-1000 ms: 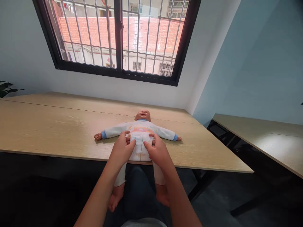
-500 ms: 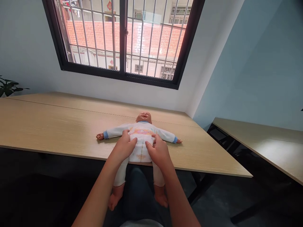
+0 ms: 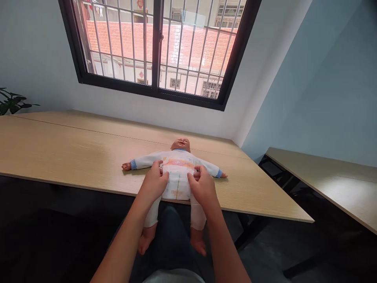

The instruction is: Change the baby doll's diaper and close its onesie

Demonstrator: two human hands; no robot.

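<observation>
A baby doll [image 3: 180,144] in white clothes with blue cuffs lies on its back, arms spread, its legs hanging over the table's front edge. Around its waist is a white diaper [image 3: 176,182] with an orange printed band at the top. My left hand [image 3: 155,179] is at the diaper's left side, thumb on its front and fingers curled round the edge. On the opposite side, my right hand [image 3: 202,181] pinches the diaper's edge between thumb and fingers. Parts of the fingers on both hands are hidden.
The doll rests on a long wooden table [image 3: 73,157] beneath a barred window [image 3: 156,51]. A second table [image 3: 330,177] stands to the right, past a gap. Leaves of a plant [image 3: 13,103] show at the far left. My legs [image 3: 172,239] are under the front edge.
My right hand has shifted slightly right, its thumb moving from the diaper's front toward its side edge. My left hand stays at its side. The view has tilted slightly.
</observation>
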